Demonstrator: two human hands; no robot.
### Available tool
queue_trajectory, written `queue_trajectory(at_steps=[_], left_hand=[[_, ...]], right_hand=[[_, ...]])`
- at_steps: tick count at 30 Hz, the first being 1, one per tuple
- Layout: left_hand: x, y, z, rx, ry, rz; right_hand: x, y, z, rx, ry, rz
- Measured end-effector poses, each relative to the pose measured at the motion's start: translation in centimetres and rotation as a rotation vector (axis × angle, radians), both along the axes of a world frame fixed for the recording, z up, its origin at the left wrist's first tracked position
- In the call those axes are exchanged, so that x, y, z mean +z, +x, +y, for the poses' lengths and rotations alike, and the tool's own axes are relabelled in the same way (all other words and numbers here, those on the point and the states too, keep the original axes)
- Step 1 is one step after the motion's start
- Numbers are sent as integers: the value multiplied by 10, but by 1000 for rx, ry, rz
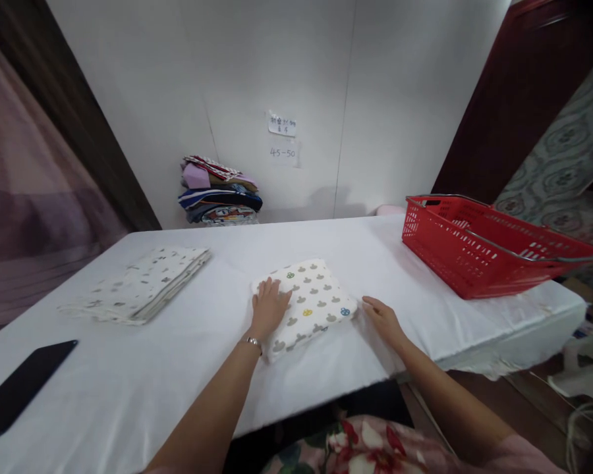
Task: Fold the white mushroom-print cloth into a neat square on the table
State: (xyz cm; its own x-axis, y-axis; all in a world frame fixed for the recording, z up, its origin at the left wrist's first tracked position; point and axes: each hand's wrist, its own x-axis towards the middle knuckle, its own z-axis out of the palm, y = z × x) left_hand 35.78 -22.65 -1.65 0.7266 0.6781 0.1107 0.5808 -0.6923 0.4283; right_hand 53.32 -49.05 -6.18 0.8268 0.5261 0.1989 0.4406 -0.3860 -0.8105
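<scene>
A folded white cloth (309, 296) with grey mushroom-like shapes and a few coloured motifs lies near the middle of the white-covered table (217, 368). My left hand (269, 309) rests flat on its left part, fingers spread, a metal bracelet at the wrist. Just off the cloth's right corner is my right hand (383, 322), fingers stretched out and holding nothing. Whether its fingertips touch the cloth I cannot tell. Farther left lies another folded white cloth (143, 283) with small dark prints.
At the right end of the table stands a red plastic basket (454, 257) with metal handles. A dark flat tablet-like object (27, 388) lies at the front left. Behind the far edge, a stack of folded fabrics (220, 194) leans by the wall, near paper labels (282, 125).
</scene>
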Motion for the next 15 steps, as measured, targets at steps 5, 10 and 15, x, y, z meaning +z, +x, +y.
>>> queue_trajectory(at_steps=[5,10,15], left_hand=[[-19,-39,-35,-25,-12,-97],[-41,-75,-50,-140,38,-227],[-52,-90,-50,-215,92,-306]], right_hand=[[7,-6,9,14,53,82],[8,-6,26,-10,48,114],[5,0,25,-107,63,60]])
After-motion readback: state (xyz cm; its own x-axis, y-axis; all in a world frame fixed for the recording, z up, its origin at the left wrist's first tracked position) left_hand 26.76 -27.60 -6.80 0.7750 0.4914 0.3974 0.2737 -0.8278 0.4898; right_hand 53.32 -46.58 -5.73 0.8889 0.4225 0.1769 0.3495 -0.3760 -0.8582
